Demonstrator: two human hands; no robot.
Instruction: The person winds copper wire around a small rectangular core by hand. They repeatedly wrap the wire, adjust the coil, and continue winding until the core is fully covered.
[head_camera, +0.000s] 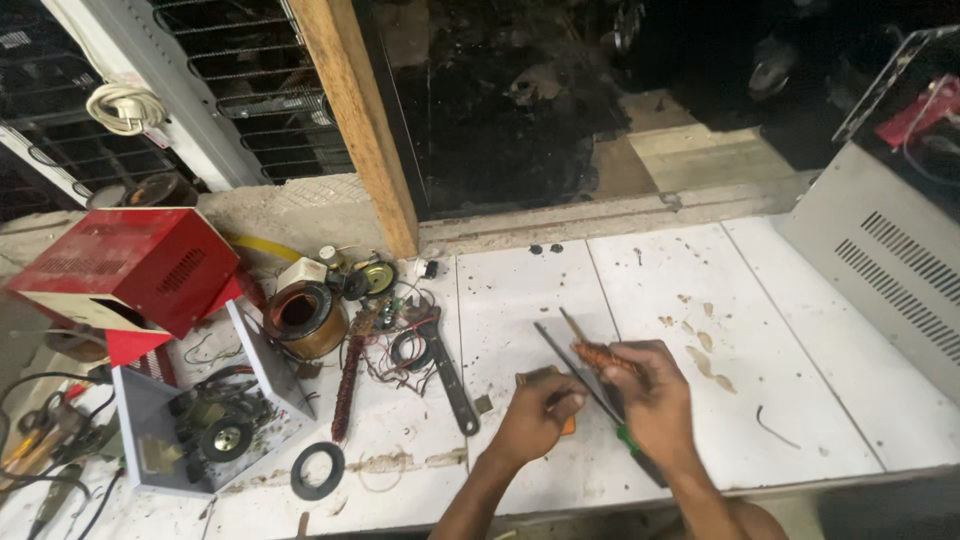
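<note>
Both hands worked over the white tiled bench (700, 400). The right hand (650, 395) was closed around a copper-wound coil (603, 356) and a long screwdriver (590, 385) with a green handle (its shaft pointed up and left across the tile). The left hand (535, 415), just beside it, pinched a small orange piece (567, 425). Well to the left lay a black wrench (450, 375), a toroidal transformer (303, 318) and a red metal cover (130, 265).
</note>
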